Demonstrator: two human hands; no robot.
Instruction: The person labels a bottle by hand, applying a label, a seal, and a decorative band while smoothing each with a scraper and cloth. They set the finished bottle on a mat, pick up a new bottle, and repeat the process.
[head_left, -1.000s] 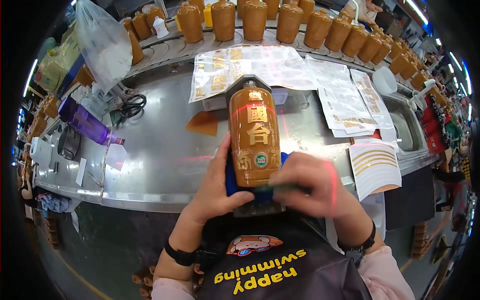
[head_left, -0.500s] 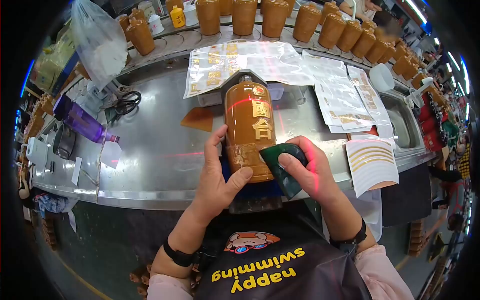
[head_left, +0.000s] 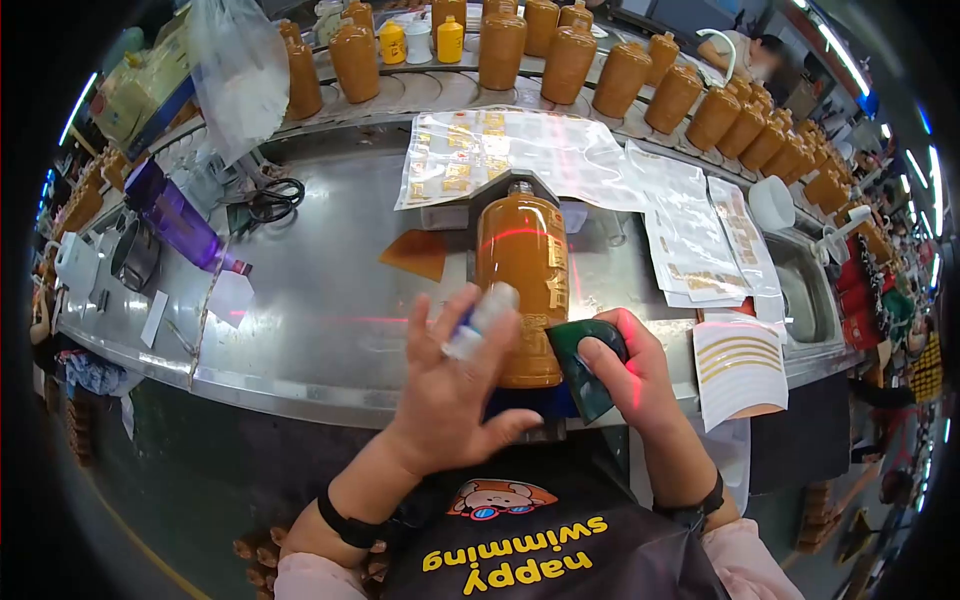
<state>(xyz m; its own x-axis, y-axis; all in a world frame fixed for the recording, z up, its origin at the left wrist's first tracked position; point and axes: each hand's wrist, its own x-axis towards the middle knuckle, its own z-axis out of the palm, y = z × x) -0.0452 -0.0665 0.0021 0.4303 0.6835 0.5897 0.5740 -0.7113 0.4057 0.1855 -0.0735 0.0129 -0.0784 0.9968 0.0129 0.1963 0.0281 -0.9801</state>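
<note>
A glossy brown bottle (head_left: 515,270) with raised gold characters lies in a dark cradle at the steel table's near edge, its neck pointing away from me. Red laser lines cross it. My right hand (head_left: 632,368) pinches a dark green flexible scraper (head_left: 585,368), whose edge meets the bottle's lower right side. My left hand (head_left: 455,385) is raised over the bottle's lower left, fingers spread and blurred, one finger with a white and blue wrapping. An amber triangular piece (head_left: 415,254) lies left of the bottle.
Sheets of gold decals (head_left: 520,150) lie behind the bottle, with more sheets (head_left: 690,225) and a card of curved gold strips (head_left: 742,370) at right. A purple bottle (head_left: 178,218) is at left. Brown bottles line a conveyor (head_left: 430,85) at the back. A person (head_left: 735,55) is beyond it.
My left hand has come off the bottle's side and spread its fingers. The bottle has turned, so its gold characters face further right. The camera view has shifted slightly.
</note>
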